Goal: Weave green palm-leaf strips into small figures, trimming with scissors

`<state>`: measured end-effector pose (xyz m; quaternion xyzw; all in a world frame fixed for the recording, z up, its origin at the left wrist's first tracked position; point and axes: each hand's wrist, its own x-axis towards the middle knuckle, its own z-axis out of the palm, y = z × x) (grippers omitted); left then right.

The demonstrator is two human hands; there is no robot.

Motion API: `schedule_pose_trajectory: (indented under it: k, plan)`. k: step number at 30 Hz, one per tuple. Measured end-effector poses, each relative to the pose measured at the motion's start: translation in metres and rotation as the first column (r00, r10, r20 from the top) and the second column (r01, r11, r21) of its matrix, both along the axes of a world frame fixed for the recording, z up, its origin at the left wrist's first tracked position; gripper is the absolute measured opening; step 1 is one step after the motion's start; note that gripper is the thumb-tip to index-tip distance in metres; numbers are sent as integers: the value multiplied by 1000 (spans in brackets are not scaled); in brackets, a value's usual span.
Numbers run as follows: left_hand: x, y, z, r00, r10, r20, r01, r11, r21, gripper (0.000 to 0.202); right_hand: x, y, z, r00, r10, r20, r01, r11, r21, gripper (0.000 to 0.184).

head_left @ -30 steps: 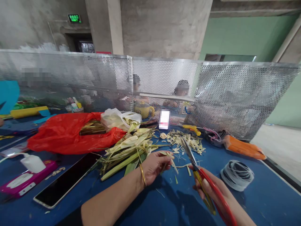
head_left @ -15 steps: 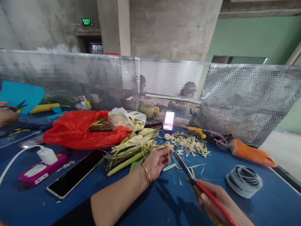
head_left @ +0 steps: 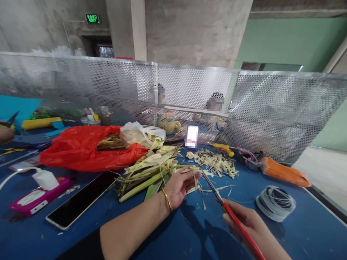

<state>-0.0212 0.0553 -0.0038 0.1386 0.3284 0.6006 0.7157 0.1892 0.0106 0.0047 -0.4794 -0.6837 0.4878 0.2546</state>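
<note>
My left hand (head_left: pixel 177 187), with a gold bangle at the wrist, pinches the pale end of a dried leaf strip (head_left: pixel 193 168) between thumb and fingers. My right hand (head_left: pixel 242 218) is wrapped round the red handles of a pair of scissors (head_left: pixel 213 186). Their long metal blades point away from me and look nearly closed, the tips close beside the left fingertips. Behind and left of my left hand lies a heap of long dried leaves (head_left: pixel 151 166), green to straw-coloured. Beyond the blades is a pile of small pale cuttings (head_left: pixel 217 162).
A red plastic bag (head_left: pixel 81 148) with leaves, a phone (head_left: pixel 84 198) and a magenta power strip (head_left: pixel 40 196) lie left. Right are a coil of clear cord (head_left: pixel 275 203), an orange packet (head_left: pixel 284 171) and a yellow-handled tool (head_left: pixel 223 148). A perforated metal screen (head_left: pixel 189 86) stands behind; people sit beyond.
The scissors' blades have come closer together, and their tips stay near my left fingertips. My view has shifted slightly right. The left hand keeps its pinch.
</note>
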Motion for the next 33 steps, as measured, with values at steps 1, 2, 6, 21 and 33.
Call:
schedule_pose_trajectory:
  k: [1,2,6,21,33]
  plan:
    - [0,0,0,1000,-4,1,4,1000,-1,23,0,0,-1,1000,-4,9,4,1000,7,52]
    - [0,0,0,1000,-9,1,9,1000,-3,24,1,0,-1,1000,-7,20,7,1000,14,51]
    - [-1,1,-2,1000,-13,-15,13,1000,-3,23,1,1,0,999,-6,43,4,999,51,43]
    - [-2,6,-7,1000,7,-31,-7,1000,15,19,-1,0,0,994,-41,99,33,997,76,41]
    - [-3,4,4,999,16,-41,-15,1000,14,11,-1,-4,-5,995,-27,100,15,993,116,59]
